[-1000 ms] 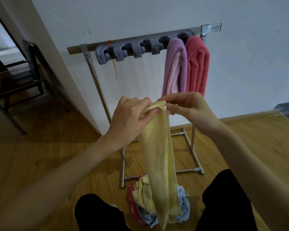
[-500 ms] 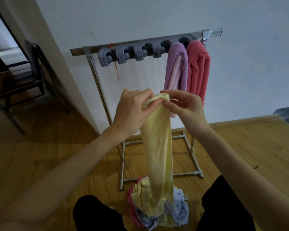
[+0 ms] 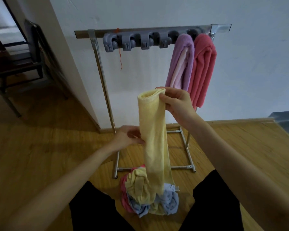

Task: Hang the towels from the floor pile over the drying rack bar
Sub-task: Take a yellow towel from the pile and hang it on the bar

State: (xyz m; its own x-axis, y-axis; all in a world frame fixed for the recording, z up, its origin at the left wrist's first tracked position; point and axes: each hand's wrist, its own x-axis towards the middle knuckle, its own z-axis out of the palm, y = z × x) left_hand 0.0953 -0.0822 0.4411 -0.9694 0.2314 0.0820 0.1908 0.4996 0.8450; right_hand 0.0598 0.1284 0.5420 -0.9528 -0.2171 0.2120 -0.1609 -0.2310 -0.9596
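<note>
- The yellow towel (image 3: pixel 154 135) hangs almost straight down — its long axis is vertical, folded top end up by the right hand (image 3: pixel 177 104), loose bottom end resting on the floor pile (image 3: pixel 148 195) near the rack's front foot rail.
- The right hand pinches the folded top edge, thumb in front and fingers curled behind; it carries the towel's weight and is the hand nearer the rack bar (image 3: pixel 140 31).
- The left hand (image 3: pixel 127 136) is lower, at the towel's left edge about midway down, fingers loosely curled and touching the cloth; whether it truly grips it I cannot tell.
- The bar lies above and beyond the towel's top, so the coming move looks like a lift up and away from the person, then over.
- 2 towels already hang at the bar's right end: a purple towel (image 3: pixel 182 60) and just beside it a red towel (image 3: pixel 203 67), touching or nearly so.
- The free stretch of bar is to their left, but a grey clip holder (image 3: pixel 137 41) with a row of hooks runs along it — likely the main thing in the way.
- A dark chair (image 3: pixel 23 64) stands well apart at the left, past the wall corner.
</note>
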